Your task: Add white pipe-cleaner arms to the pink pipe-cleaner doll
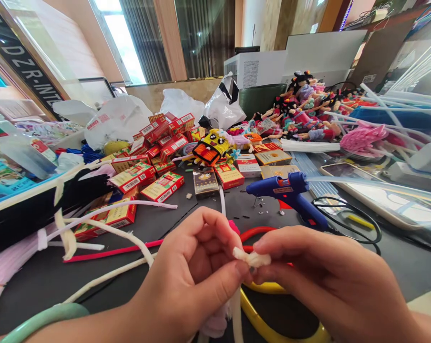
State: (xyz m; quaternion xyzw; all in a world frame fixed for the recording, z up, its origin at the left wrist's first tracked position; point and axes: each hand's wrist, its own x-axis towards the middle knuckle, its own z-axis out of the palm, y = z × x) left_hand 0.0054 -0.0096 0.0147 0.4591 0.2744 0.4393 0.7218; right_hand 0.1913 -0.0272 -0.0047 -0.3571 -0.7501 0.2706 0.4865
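A short twisted piece of cream fuzzy pipe cleaner (pixel 255 258) is pinched between both hands, near the middle of the view. My left hand (pixel 197 267) holds its left end between thumb and forefinger, with the other fingers curled. At its right end, the thumb and forefinger of my right hand (pixel 319 271) are closed on it. Below the hands, a pale pipe cleaner (pixel 237 317) hangs down. Partly hidden behind and below them are a red loop (pixel 256 231) and a yellow loop (pixel 256 321). A blue glue gun (pixel 287 190) lies just beyond my right hand.
Several red and green small boxes (pixel 163 186) are heaped at left centre, beside a yellow fuzzy figure (pixel 213 146). Pipe-cleaner dolls (pixel 308 112) pile up at the back right. Bundled black pipe cleaners (pixel 47 209) lie left. A black cable (pixel 347 200) loops near a phone-like device (pixel 380 190).
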